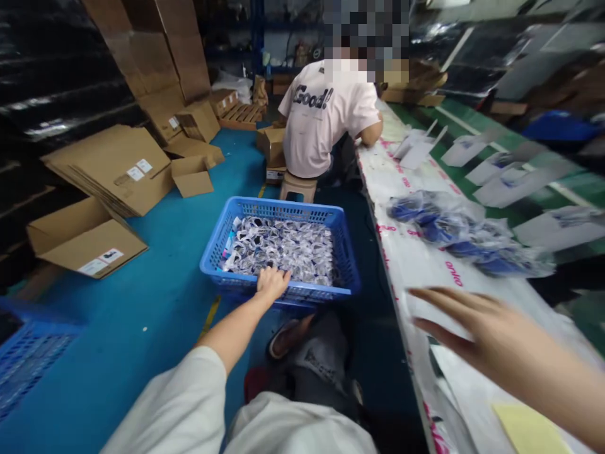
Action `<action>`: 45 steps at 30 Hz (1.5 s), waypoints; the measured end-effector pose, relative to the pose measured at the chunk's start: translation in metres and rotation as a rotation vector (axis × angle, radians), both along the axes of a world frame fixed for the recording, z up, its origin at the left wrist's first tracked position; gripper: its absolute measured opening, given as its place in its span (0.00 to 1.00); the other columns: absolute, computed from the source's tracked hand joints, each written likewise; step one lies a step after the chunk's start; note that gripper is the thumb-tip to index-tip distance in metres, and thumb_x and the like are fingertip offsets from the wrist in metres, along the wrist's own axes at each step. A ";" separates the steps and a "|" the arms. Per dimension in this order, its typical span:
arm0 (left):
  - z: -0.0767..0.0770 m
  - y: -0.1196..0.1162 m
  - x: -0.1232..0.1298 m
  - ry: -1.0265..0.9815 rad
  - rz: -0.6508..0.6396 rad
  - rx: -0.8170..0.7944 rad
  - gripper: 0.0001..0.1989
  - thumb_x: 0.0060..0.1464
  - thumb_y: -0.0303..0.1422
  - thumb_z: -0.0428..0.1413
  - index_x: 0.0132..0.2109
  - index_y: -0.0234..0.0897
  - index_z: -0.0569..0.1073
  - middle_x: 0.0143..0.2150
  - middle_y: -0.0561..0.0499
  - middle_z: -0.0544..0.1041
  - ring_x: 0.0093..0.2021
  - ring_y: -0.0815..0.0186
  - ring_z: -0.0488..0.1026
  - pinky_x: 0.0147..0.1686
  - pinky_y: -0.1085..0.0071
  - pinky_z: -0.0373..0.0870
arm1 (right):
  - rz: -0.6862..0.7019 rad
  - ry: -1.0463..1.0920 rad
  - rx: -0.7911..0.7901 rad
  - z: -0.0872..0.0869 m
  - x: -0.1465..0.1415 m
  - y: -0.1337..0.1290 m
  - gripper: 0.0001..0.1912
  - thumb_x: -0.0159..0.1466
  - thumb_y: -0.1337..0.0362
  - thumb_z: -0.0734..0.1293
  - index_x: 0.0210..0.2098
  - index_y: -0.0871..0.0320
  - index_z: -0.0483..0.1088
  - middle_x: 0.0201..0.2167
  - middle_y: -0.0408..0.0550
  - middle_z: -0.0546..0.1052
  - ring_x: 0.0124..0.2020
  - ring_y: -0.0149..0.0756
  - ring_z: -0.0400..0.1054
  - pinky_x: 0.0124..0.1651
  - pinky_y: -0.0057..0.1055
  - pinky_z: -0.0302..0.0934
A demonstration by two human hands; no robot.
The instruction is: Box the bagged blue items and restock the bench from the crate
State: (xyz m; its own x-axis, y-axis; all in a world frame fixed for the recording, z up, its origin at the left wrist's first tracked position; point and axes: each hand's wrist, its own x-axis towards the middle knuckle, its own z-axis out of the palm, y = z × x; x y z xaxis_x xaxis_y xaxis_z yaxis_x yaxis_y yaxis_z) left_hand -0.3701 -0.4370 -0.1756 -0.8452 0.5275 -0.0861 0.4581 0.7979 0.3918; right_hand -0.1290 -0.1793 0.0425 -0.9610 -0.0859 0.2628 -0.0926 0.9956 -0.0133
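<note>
My left hand [273, 282] is closed over the near rim of a blue plastic basket [347, 252]. Inside the basket lie many small items in clear plastic wrap [283, 249], packed close together. Over the white-covered workbench [394, 252] on the right, my right hand [466, 321] is raised, blurred by motion, its fingers stretched out and holding nothing. Beyond that hand, a row of blue items in clear bags [467, 233] rests on the bench.
Ahead, a person [314, 120] sits on a stool [297, 188] beside the bench. Cardboard boxes [89, 236] stand at the left. White boxes [515, 180] sit on the green conveyor [451, 120]. Another blue basket [35, 353] is at the lower left.
</note>
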 end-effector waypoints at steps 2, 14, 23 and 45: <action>-0.003 0.005 0.001 0.043 0.002 -0.034 0.23 0.69 0.41 0.43 0.48 0.36 0.81 0.48 0.37 0.79 0.55 0.50 0.70 0.55 0.55 0.60 | -0.011 -0.258 -0.018 -0.009 -0.043 -0.048 0.21 0.70 0.55 0.63 0.59 0.56 0.70 0.51 0.57 0.78 0.48 0.49 0.76 0.51 0.44 0.70; 0.002 0.012 0.001 0.143 0.024 -0.129 0.23 0.69 0.42 0.44 0.51 0.33 0.78 0.53 0.40 0.78 0.56 0.54 0.71 0.58 0.53 0.62 | -0.321 -0.907 -0.101 -0.135 -0.076 -0.072 0.21 0.60 0.60 0.75 0.51 0.60 0.75 0.48 0.54 0.80 0.48 0.43 0.76 0.50 0.41 0.71; 0.005 0.010 0.005 0.084 0.040 -0.136 0.21 0.69 0.43 0.46 0.52 0.34 0.78 0.53 0.42 0.78 0.58 0.55 0.71 0.59 0.52 0.63 | -0.387 -0.655 -0.197 -0.157 -0.145 -0.081 0.18 0.69 0.58 0.64 0.53 0.62 0.74 0.49 0.62 0.79 0.50 0.47 0.76 0.52 0.41 0.67; -0.019 -0.050 -0.139 -0.250 0.248 -0.165 0.23 0.51 0.25 0.63 0.55 0.37 0.73 0.58 0.41 0.73 0.58 0.55 0.71 0.59 0.60 0.68 | -0.026 -0.849 -0.236 -0.255 -0.273 -0.095 0.19 0.66 0.66 0.64 0.54 0.62 0.75 0.47 0.65 0.78 0.50 0.53 0.75 0.50 0.41 0.66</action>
State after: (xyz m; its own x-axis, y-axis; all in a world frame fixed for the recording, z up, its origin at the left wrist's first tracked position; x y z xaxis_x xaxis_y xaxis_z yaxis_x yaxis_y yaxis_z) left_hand -0.5092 -0.4874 -0.1942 -0.8877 0.2712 -0.3721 0.1495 0.9341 0.3241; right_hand -0.4019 -0.2744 -0.2121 -0.8409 -0.0951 -0.5327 0.0645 0.9598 -0.2732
